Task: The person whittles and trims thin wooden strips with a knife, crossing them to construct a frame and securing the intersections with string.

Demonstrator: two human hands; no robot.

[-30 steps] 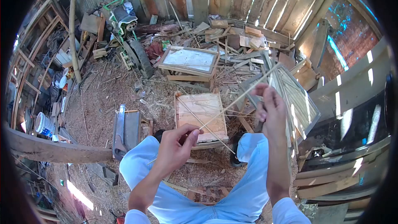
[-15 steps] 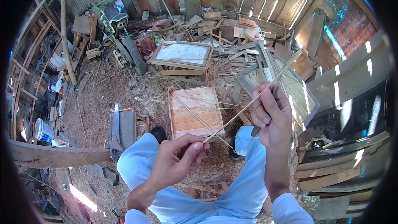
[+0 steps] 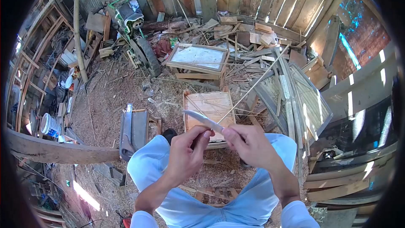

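My left hand (image 3: pixel 188 150) pinches the lower end of a long thin wooden strip (image 3: pixel 265 75), which slants up and away to the right. In my right hand (image 3: pixel 252 145) is a knife (image 3: pixel 201 119), gripped near the base of its blade. The blade points left and crosses the strip just beyond my left fingertips; whether it bites into the wood I cannot tell. Below and ahead of both hands, between my knees, stands a low wooden box-like stand (image 3: pixel 211 100) with thin sticks lying over its planked top.
A handsaw (image 3: pixel 127 128) rests on a small stool (image 3: pixel 138 126) by my left knee. Farther out are a framed panel (image 3: pixel 197 57), a scrap wood pile (image 3: pixel 249 38), a small motorbike (image 3: pixel 130 25) and a white bucket (image 3: pixel 50 125). Shavings cover the ground.
My right hand has let go of the strip's upper part and come down beside my left hand. The knife blade now shows, laid across the strip. The view has shifted slightly.
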